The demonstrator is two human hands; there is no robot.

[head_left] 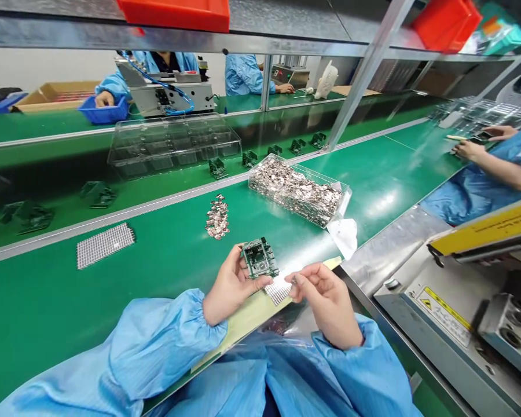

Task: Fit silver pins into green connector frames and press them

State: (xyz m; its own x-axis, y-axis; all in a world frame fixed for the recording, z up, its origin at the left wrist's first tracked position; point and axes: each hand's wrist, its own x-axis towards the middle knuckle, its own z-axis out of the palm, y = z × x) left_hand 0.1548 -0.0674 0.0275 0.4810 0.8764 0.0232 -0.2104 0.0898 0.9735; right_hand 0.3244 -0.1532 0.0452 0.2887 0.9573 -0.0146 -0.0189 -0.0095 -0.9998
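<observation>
My left hand [237,284] grips a small green circuit board assembly [259,258] by its left and lower edges, tilted up toward me. Close to its right, my right hand [327,295] pinches a tiny part between thumb and forefinger, too small to name. Under and between the hands lies a white sheet with rows of small pieces [278,289], over a pale yellow strip [252,315] on the bench edge. Beyond the board sits a loose pile of small shiny metal pieces [217,219]. A clear plastic box [295,188] full of similar metal pieces stands farther right.
A gridded sheet [106,245] lies at left. Several board assemblies [217,168] stand along the belt beyond a metal rail [165,200], near a clear divided tray [173,145]. At right are a machine [455,313] and a co-worker's hands [471,150]. A shelf with red bins [178,13] hangs overhead.
</observation>
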